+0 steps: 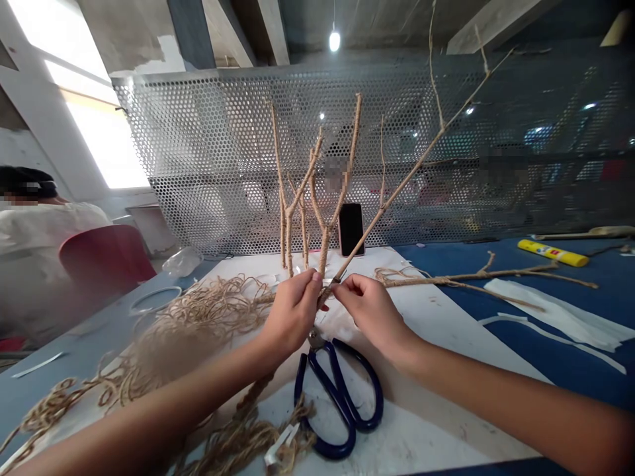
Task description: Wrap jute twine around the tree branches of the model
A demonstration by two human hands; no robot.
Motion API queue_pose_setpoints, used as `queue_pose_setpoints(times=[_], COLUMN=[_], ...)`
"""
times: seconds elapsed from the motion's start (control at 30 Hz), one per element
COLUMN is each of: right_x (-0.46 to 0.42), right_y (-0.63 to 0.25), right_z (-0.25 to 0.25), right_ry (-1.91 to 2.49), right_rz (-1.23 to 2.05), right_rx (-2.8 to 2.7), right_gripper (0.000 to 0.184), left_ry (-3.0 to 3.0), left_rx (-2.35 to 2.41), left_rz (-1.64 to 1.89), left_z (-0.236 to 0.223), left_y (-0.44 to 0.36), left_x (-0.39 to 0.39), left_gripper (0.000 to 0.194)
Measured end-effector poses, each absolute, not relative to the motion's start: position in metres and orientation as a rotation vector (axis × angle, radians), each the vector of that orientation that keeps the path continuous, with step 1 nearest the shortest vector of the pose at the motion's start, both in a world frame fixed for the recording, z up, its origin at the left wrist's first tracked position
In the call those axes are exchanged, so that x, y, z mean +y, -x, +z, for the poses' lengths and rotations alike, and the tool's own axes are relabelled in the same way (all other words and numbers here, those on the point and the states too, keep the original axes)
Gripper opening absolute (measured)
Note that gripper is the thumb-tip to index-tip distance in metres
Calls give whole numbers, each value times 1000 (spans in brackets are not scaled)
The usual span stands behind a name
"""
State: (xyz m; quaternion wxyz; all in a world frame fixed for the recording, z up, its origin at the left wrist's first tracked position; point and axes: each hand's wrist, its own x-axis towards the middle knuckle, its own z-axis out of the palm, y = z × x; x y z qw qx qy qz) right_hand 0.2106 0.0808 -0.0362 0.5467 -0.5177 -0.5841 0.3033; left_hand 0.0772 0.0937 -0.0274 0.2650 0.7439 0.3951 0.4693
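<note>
Left hand: the left hand (pixel 295 309) is clamped around the lower stem of a twine-wrapped forked branch (pixel 324 248), thumb uppermost, at the foot of a long branch (pixel 411 172).
Right hand: the right hand (pixel 371 307) is just beside the left, its fingertips bent close together at the low end of the long branch; whether they pinch the wood or a twine end, I cannot quite tell.
Long branch: slants up to the right from between the hands, with thin twigs rising off it.
Forked branch: stands nearly upright above the left hand, other wrapped stems (pixel 289 241) to its left.
Scissors: blue-handled scissors (pixel 331 389) lie below the hands on a white board (pixel 446 377), handles toward the wearer.
Twine: a loose tangle of twine (pixel 213 307) spreads left of the left hand.
Right side: another branch (pixel 481 274) lies near a yellow tube (pixel 553 252).
Behind: a dark-screened phone (pixel 352 229) leans upright before a perforated metal screen (pixel 213 132).
Far left: a person (pixel 44 225) in a pale top sits by a red chair (pixel 106 254).
</note>
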Motion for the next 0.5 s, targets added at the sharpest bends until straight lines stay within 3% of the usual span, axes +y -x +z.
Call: queue_pose_setpoints(times=[0.5], right_x=[84], right_y=[-207], right_z=[-11], right_ry=[1280], right_rz=[942], right_rx=[-1476], right_gripper=[22], left_ry=[-2037], left_rx=[1053], left_rz=[1284], left_z=[-21], left_y=[-76], left_x=[88], left_gripper=[32])
